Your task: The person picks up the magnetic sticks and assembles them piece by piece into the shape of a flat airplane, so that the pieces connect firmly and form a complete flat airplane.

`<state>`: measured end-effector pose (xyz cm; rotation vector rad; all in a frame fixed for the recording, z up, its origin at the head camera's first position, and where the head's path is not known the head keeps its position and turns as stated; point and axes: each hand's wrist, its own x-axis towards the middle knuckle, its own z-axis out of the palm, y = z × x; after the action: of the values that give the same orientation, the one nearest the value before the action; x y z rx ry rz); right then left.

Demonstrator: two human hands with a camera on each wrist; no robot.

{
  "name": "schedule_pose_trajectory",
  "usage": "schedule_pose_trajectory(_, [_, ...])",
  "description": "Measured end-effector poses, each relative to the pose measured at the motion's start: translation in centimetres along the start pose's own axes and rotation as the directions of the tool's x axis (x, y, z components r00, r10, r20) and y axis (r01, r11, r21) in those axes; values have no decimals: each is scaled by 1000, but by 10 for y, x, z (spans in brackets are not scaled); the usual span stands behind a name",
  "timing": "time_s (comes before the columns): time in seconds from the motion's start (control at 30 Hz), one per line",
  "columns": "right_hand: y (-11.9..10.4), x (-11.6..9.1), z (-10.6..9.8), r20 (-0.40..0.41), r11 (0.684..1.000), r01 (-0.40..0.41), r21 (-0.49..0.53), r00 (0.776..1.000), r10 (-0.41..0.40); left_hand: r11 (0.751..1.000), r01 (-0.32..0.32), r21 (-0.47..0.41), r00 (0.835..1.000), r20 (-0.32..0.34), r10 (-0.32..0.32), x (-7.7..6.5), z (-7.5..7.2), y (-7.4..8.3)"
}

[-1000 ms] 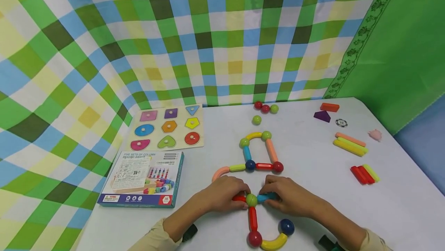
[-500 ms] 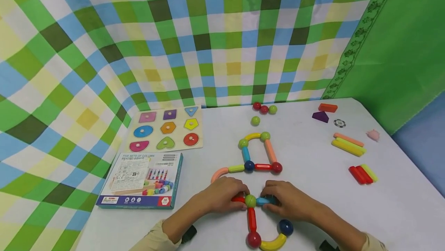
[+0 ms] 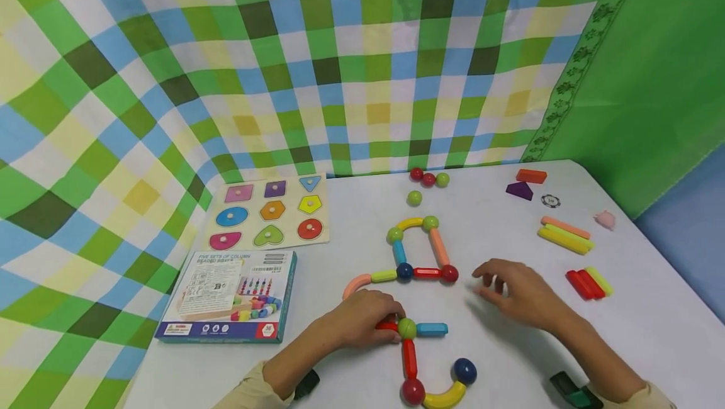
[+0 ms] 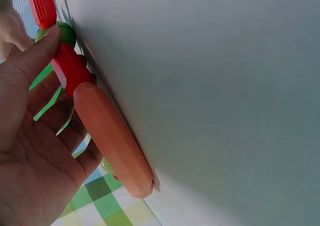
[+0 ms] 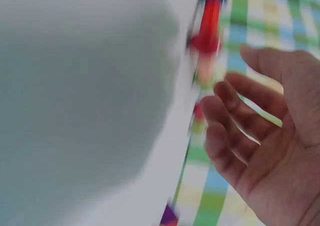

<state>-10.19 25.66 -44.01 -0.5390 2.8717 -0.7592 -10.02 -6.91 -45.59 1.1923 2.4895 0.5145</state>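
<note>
My left hand (image 3: 365,319) pinches a short red rod (image 4: 72,71) at the left side of a green ball (image 3: 406,328), with the thumb reaching the ball in the left wrist view. From that ball a blue rod (image 3: 432,330) points right and a red rod (image 3: 410,358) runs down to a red ball (image 3: 412,391). A yellow curved rod (image 3: 446,396) links on to a dark blue ball (image 3: 464,371). Just beyond the left hand lies a salmon curved rod (image 3: 357,284), its near end hidden by the hand. My right hand (image 3: 521,292) hovers right of the pieces, fingers loosely bent and holding nothing.
Farther back, rods and balls form a closed loop (image 3: 427,273). Loose balls (image 3: 428,179) lie near the back edge. Spare rods (image 3: 566,239) and small pieces sit at the right. A shape puzzle board (image 3: 289,223) and a box (image 3: 226,296) occupy the left.
My right hand has let go of the blue rod and moved right and away from it, leaving the rod at the green ball. The left hand keeps its place.
</note>
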Motion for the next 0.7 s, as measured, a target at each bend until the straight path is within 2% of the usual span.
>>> schedule_pose_trajectory(0.07, [22, 6, -11, -96, 1000, -19, -12, 995, 18, 1000, 3, 6, 1000, 1, -3, -1, -2, -2])
schedule_pose_trajectory(0.17, [52, 26, -22, -224, 999, -32, -6, 974, 30, 1000, 14, 12, 1000, 6, -14, -3, -5, -5])
schedule_pose_trajectory(0.3, [73, 74, -25, -316, 999, -41, 23, 948, 46, 1000, 29, 8, 1000, 9, -30, -5, -8, -7])
schedule_pose_trajectory(0.4, [74, 115, -22, -319, 998, -53, 37, 946, 62, 999, 34, -3, 999, 17, -34, -4, -9, -7])
schedule_pose_trajectory(0.53, [69, 163, -18, -300, 998, -68, 1, 952, 65, 999, 48, -22, 998, 36, -47, -3, -6, -3])
schedule_pose_trajectory(0.7, [70, 201, -19, -270, 994, -94, -57, 960, 75, 999, 39, -34, 999, 32, -38, -2, 1, 2])
